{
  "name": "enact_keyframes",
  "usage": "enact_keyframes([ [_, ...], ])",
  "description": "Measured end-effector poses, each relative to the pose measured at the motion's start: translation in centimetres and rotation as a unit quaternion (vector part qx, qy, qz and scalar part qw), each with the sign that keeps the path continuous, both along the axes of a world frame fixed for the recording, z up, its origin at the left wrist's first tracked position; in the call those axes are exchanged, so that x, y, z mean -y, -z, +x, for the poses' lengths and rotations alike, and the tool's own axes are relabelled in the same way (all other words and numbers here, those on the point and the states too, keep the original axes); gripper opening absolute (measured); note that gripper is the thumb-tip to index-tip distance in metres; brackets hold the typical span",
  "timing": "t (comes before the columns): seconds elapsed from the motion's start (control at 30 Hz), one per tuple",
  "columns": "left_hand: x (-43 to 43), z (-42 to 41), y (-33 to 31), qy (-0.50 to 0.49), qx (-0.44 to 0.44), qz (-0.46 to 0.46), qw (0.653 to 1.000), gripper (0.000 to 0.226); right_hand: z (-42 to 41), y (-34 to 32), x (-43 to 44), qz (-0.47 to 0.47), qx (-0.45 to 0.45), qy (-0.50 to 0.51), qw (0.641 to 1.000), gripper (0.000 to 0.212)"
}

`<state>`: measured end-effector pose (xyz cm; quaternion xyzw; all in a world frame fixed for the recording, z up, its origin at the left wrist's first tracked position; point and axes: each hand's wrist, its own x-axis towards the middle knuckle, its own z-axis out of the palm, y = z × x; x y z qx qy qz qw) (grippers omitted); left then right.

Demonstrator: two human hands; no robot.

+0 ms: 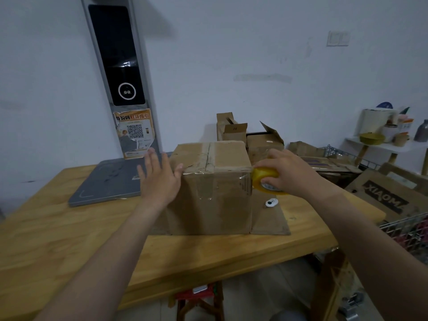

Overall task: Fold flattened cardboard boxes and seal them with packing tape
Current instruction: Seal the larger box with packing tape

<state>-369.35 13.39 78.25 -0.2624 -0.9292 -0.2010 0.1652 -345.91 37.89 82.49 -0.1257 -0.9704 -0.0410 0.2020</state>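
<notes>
The box (213, 200) is sitting on the desk (69, 239). At its upper right corner the right hand (287, 172) is holding the tape roll (266, 179) in a closed grip. The tape line is lying leftward along its front top edge. The left hand (159, 179), grip spread and empty, is waiting at its left side.

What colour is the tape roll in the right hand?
Translucent yellow tape roll, clearest in the head view.

tape (264, 176): partly under right grip (289, 170) | kiosk (115, 54): top cut off | poster (135, 133): print too small | shelf (382, 145) items: blurred | tabletop (69, 239): left end cut off
</notes>
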Motion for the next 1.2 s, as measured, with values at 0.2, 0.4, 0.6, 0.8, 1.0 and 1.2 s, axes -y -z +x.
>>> enact_keyframes([
  [0.2,-5.3,2.8,-1.8,0.139,-0.11,-0.133,0.975,0.118,0.2,-0.3,-0.3,0.029,0.014,-0.026,0.999,0.045],
  [0.4,-9.6,3.9,-2.9,0.221,-0.082,-0.153,0.96,0.119,0.0,-0.4,-0.7,0.05,0.019,-0.056,0.997,0.045],
  [0.6,-12.1,4.7,-2.4,0.245,-0.089,-0.127,0.957,0.11,0.0,0.0,-1.3,0.051,0.01,-0.067,0.996,0.046],
  [0.8,-11.9,4.4,-2.3,0.267,-0.101,-0.122,0.951,0.097,-0.5,0.0,-1.0,0.027,0.008,-0.035,0.999,0.045],
  [1.0,-9.1,3.8,-2.0,0.287,-0.128,-0.026,0.949,0.08,-0.3,-0.3,-1.1,-0.025,0.022,-0.014,0.999,0.048],
  [1.2,-2.0,0.4,-2.8,0.186,-0.016,0.072,0.98,0.095,-0.6,-0.3,-0.9,-0.033,0.029,0.005,0.999,0.048],
])
